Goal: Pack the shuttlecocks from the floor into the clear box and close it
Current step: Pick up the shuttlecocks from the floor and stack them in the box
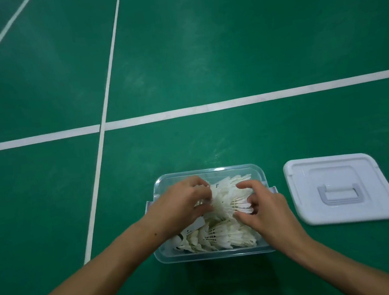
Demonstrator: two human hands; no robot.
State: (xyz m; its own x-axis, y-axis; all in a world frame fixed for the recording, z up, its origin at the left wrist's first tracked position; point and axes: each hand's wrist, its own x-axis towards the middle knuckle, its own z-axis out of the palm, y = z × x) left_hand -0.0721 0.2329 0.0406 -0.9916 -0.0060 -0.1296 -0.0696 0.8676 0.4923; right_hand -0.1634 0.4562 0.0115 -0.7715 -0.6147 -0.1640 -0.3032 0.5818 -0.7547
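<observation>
The left hand and right hand are gripping a bunch of shuttlecocks, fingers curled round it, over the clear box sitting on the green floor. The white lid is lying just right. No writing is readable.

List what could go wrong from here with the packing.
1. The shuttlecocks are heaped about level with the rim of the box, so the lid may not seat and could crush feathers.
2. Both the left hand and right hand press into the pile; feathers may bend, or some may spill out.
</observation>
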